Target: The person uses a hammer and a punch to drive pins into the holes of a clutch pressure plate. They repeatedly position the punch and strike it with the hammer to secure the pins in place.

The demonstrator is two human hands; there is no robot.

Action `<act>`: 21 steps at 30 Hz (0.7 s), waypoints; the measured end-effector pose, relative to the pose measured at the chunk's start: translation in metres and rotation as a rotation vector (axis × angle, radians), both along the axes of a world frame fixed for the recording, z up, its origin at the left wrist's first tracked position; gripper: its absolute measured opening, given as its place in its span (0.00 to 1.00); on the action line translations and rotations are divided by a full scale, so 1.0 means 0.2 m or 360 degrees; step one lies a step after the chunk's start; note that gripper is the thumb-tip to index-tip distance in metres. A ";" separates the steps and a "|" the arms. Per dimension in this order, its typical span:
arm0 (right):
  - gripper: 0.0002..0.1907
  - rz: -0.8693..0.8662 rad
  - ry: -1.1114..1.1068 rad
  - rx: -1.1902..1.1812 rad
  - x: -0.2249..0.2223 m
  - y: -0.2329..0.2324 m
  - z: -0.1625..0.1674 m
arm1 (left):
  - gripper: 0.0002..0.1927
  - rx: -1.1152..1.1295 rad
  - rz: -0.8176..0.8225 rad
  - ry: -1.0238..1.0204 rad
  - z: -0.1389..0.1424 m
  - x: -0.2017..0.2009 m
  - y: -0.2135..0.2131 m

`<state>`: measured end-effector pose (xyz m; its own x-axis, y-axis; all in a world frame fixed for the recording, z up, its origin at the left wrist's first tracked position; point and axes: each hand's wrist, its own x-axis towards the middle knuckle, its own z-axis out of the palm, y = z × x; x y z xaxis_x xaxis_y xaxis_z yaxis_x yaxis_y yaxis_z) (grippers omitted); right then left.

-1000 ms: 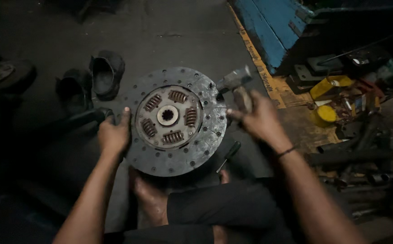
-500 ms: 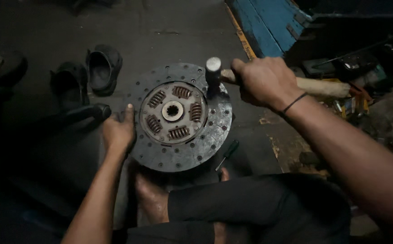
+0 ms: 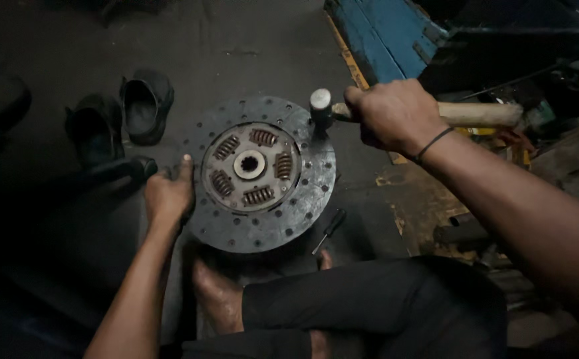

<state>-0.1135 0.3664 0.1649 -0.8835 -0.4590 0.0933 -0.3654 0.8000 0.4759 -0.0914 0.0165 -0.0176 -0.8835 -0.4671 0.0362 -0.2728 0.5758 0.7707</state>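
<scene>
**Grey concrete, a clutch disc and a hammer at its rim**

Grey, stained concrete floor carries everything; the room is dim and reads as a workshop. Beyond the right hand's grip stands a blue metal cabinet, and on the outer side of that grip lies a dark heap of tools and scrap, too shadowed to sort out. Well beyond the left hand's grip sit two dark shoes side by side on the floor.

Between the two grips lies the clutch disc, flat on the floor, its splined hub and ring of coil springs facing up. The left hand rests open on the disc's near-left edge, fingers spread and pressing, not closed round anything. The right hand is clamped tight on the wooden handle of a hammer; the steel head stands just inside that grip, touching or just above the disc's far-right rim, I cannot tell which. Below the right grip, just beside the disc's edge, lies a small screwdriver. A bare foot and a folded leg in dark trousers sit nearest the camera.

Compared with half a second ago, the hammer head sits at much the same spot on the rim, the right hand has shifted slightly outward, and the left hand stays on the same edge.
</scene>
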 end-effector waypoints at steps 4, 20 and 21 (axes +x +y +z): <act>0.15 -0.0009 0.0143 -0.0242 -0.02 0.05 0.07 | 0.41 -0.0024 0.0046 0.0154 0.02 -0.01 0.01; 0.16 -0.0355 -0.0389 -0.0246 -0.06 0.02 -0.04 | 0.35 -0.0080 0.0014 0.0192 0.06 0.04 0.03; 0.19 -0.0299 -0.0294 -0.0395 -0.07 0.04 -0.02 | 0.35 -0.0077 0.0004 0.0195 0.06 0.04 0.03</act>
